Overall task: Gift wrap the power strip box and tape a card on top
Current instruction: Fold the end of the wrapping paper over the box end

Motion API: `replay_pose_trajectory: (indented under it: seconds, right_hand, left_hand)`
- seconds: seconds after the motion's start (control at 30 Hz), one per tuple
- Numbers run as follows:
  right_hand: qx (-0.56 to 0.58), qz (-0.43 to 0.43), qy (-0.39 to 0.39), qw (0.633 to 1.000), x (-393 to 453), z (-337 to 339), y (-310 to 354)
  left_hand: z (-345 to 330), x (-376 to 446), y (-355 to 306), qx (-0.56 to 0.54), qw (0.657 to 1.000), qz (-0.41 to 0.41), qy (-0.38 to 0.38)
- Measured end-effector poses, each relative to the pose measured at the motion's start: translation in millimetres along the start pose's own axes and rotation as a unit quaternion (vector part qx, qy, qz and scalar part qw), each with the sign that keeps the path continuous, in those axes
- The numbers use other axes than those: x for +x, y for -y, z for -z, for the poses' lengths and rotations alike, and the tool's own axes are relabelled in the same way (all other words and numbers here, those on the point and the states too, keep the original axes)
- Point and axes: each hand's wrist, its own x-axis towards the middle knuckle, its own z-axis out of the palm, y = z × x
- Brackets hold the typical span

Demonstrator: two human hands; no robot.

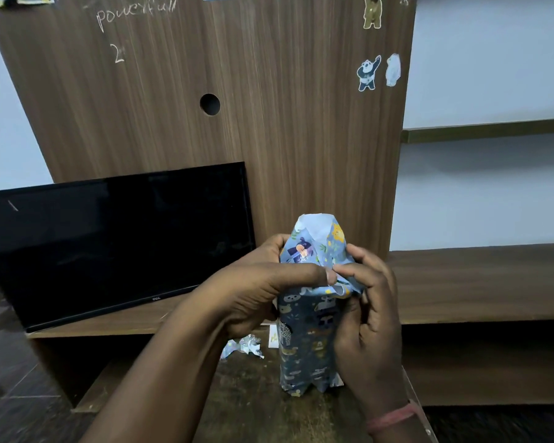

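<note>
The power strip box (304,340) stands upright on its end on a dark wooden table (247,401), covered in blue gift paper with cartoon animals. Loose paper sticks up above its top end (317,238). My left hand (259,295) grips the box's upper left side, thumb pressing a paper fold across the top. My right hand (368,318) holds the upper right side, its fingers pinching the same fold. A small white card (273,337) lies on the table just behind the box, partly hidden.
A crumpled scrap of gift paper (243,345) lies on the table left of the box. A black television (115,241) leans on the wooden shelf unit (480,282) behind. A tall wood panel (269,123) with animal stickers rises at the back.
</note>
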Motion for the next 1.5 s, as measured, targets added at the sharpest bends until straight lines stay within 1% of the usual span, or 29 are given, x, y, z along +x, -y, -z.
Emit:
replay_pose_trajectory:
  seconds: [0.07, 0.13, 0.33, 0.43, 0.5, 0.57, 0.67, 0.73, 0.83, 0.9, 1.03, 1.1, 1.2, 1.3, 1.43, 1.5]
  right_hand:
    - [-0.005, 0.002, 0.004, 1.000, 0.1, 0.3, 0.0]
    - [-0.006, 0.001, 0.006, 1.000, -0.1, 0.1, -0.2]
    - [-0.010, -0.016, 0.014, 1.000, -1.7, -2.9, 0.1]
    - [-0.022, -0.023, 0.031, 0.999, -1.1, -1.9, 2.8]
    - [-0.031, -0.028, 0.047, 0.998, -1.0, -2.3, 4.2]
    - [-0.040, -0.026, 0.050, 0.998, 0.5, -2.8, 3.9]
    - [-0.052, -0.016, 0.042, 0.998, 3.7, -2.1, 1.9]
    - [-0.053, -0.017, 0.053, 0.997, 4.3, -2.1, 3.2]
    - [-0.054, -0.030, 0.061, 0.996, 4.2, -3.1, 6.0]
    - [-0.061, -0.039, 0.060, 0.996, 6.9, -2.4, 6.3]
    - [-0.076, -0.049, 0.056, 0.994, 11.1, 2.4, 4.0]
    - [-0.074, -0.061, 0.056, 0.994, 12.0, 4.5, 2.1]
    - [-0.081, -0.068, 0.056, 0.993, 13.9, 6.9, -0.8]
    - [-0.090, -0.053, 0.063, 0.993, 19.3, 6.2, 2.1]
    - [-0.075, -0.028, 0.080, 0.994, 24.4, 4.7, 11.6]
    - [-0.069, -0.018, 0.089, 0.993, 22.0, 6.5, 11.2]
  left_hand:
    - [0.8, -1.9, -5.4, 0.025, 0.999, 0.008, 0.040]
    - [1.6, -1.3, -9.8, 0.032, 0.998, 0.011, 0.052]
    - [-3.8, 6.3, -12.8, -0.014, 0.998, 0.045, -0.028]
    - [-6.6, 11.4, -11.5, -0.027, 0.996, 0.043, -0.069]
    - [-7.5, 14.0, -11.3, -0.009, 0.996, 0.029, -0.086]
    - [-6.5, 15.6, -10.9, 0.003, 0.995, 0.011, -0.096]
    - [-2.5, 16.3, -10.9, -0.022, 0.993, -0.008, -0.117]
    - [-2.4, 14.8, -11.9, -0.053, 0.993, -0.016, -0.103]
    - [-5.6, 13.7, -10.2, -0.051, 0.994, -0.030, -0.092]
    - [-6.7, 15.2, -5.3, -0.054, 0.990, -0.058, -0.116]
    - [-9.6, 16.9, 9.2, -0.088, 0.971, -0.145, -0.166]
    - [-10.4, 16.4, 22.8, -0.084, 0.965, -0.178, -0.176]
    - [-9.4, 13.4, 47.9, -0.028, 0.959, -0.237, -0.155]
    - [-11.4, 6.2, 59.1, 0.040, 0.938, -0.309, -0.150]
    - [-7.7, 5.2, 65.5, 0.048, 0.910, -0.371, -0.179]
    - [-4.1, 5.1, 71.5, 0.077, 0.888, -0.402, -0.209]
